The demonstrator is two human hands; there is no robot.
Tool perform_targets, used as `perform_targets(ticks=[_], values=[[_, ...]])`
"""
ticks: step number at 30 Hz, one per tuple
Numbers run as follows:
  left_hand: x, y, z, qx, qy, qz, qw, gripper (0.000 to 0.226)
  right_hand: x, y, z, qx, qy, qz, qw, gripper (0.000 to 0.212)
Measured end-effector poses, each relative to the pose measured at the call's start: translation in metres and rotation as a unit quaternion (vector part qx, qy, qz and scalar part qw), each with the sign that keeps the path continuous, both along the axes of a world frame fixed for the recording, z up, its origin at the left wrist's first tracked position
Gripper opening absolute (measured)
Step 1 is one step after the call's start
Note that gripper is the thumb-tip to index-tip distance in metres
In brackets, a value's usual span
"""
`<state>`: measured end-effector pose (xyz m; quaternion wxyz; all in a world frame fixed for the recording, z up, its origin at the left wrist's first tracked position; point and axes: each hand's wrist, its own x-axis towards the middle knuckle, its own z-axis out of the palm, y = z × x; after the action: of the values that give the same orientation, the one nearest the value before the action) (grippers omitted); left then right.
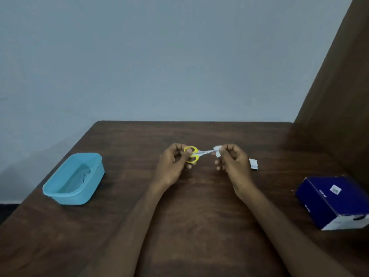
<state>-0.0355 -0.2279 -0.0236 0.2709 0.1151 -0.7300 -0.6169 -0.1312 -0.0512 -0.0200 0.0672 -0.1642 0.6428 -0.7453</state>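
My left hand grips small scissors with yellow handles, fingers through the loops. The metal blades point right and meet a small white packet. My right hand pinches that packet between thumb and forefinger. Both hands are held just above the middle of the dark wooden table. Another small white packet lies on the table just right of my right hand.
A light blue plastic tub sits near the table's left edge, with something small inside. A dark blue cardboard box lies at the right. A brown panel rises along the right side; a grey wall stands behind.
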Motion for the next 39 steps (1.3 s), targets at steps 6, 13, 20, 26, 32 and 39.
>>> perform_targets(ticks=[6,13,20,26,32,39], values=[[0.003,0.005,0.002,-0.087,-0.046,-0.053,0.994,0.01,-0.007,0.006,-0.004,-0.029,-0.011,-0.025,0.999,0.008],[0.01,0.011,0.004,-0.229,-0.091,-0.117,0.962,0.005,0.001,0.004,-0.005,-0.06,-0.016,0.02,0.998,0.016],[0.008,0.011,-0.003,-0.278,-0.119,-0.119,0.946,0.014,0.001,0.003,-0.002,-0.073,-0.034,0.023,0.997,0.007],[0.003,0.006,-0.008,-0.273,-0.106,-0.097,0.951,0.021,-0.017,0.005,-0.004,-0.052,-0.026,-0.003,0.998,0.009],[0.004,0.009,-0.006,-0.223,-0.112,-0.104,0.963,0.027,-0.029,0.005,-0.01,-0.024,0.001,-0.037,0.999,0.006],[0.001,0.008,-0.009,-0.24,-0.078,-0.124,0.96,0.014,-0.023,0.004,-0.009,-0.033,0.04,-0.045,0.998,0.008]])
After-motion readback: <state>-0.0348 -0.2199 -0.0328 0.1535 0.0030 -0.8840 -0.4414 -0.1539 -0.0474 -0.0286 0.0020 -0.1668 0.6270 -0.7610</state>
